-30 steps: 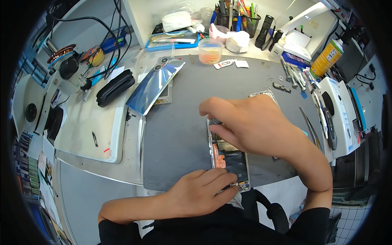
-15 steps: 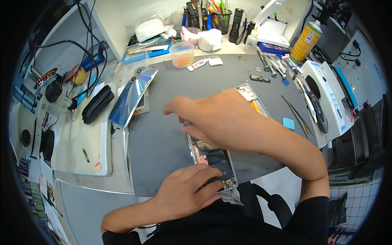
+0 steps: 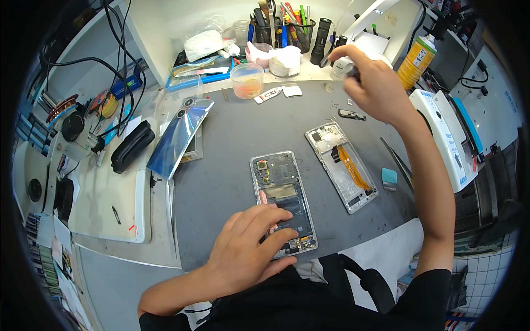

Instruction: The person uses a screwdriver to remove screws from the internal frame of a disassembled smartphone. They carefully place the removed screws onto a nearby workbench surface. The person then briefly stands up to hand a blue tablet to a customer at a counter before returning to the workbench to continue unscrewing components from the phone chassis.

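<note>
An opened phone (image 3: 285, 174) with bared inner parts lies near the front edge of the grey mat. My left hand (image 3: 243, 246) holds its lower left end, fingers across the dark inside and thumb by the bottom edge. Raised over the mat's far right, my right hand (image 3: 376, 85) is closed around a small grey cylindrical tool (image 3: 350, 70), mostly hidden by the fingers. To the right of the phone rests a silver phone frame (image 3: 327, 154) with an orange flex cable (image 3: 351, 167) in it. A small dark phone part (image 3: 351, 115) lies beyond the frame.
A blue glossy phone back (image 3: 179, 135) leans on a box at left. Tweezers (image 3: 398, 157) and a teal block (image 3: 389, 177) lie at right. Along the back stand a clear cup (image 3: 247, 81), a pen holder (image 3: 298, 34), a black flashlight (image 3: 321, 41) and a yellow spray can (image 3: 417, 60).
My right hand has moved from above the phone to the far right, uncovering the phone's upper half and the silver frame. My left hand has stayed on the phone.
</note>
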Motion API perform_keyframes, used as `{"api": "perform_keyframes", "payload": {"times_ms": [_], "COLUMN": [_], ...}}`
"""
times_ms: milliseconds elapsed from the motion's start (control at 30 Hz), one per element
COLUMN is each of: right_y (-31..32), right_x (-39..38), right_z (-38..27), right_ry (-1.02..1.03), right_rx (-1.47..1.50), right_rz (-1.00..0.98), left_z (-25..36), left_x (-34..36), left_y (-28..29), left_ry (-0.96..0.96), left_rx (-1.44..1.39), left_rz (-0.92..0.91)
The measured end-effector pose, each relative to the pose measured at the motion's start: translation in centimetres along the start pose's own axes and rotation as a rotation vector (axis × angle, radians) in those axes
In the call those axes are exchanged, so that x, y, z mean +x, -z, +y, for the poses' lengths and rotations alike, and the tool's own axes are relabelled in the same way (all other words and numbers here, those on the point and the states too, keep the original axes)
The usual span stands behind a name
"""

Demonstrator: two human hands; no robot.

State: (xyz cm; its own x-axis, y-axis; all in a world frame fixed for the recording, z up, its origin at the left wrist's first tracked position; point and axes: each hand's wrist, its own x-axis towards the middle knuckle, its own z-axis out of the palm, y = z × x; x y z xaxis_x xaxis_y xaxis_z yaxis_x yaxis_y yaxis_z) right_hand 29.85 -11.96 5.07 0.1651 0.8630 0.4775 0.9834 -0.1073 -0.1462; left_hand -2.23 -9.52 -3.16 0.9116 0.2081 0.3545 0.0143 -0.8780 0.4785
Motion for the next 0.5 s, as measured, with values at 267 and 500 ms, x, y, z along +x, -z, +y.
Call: {"api": "perform_keyframes", "payload": {"times_ms": [267, 500], "right_y": [-5.3, -12.3], "right_x": [6.7, 9.3], "right_z": [3.4, 2.4], "right_ry": [0.136, 0.340], "right_rx": [-0.351, -0.347], "right_rz": [-0.197, -0.138], "left_z": [-1.0, -0.9], "left_x": [-0.7, -0.9], "left_y": [-0.2, 0.1], "left_ry": [-0.037, -0.052], "left_rx": [-0.083, -0.069], "left_rz": [0.054, 0.122]}}
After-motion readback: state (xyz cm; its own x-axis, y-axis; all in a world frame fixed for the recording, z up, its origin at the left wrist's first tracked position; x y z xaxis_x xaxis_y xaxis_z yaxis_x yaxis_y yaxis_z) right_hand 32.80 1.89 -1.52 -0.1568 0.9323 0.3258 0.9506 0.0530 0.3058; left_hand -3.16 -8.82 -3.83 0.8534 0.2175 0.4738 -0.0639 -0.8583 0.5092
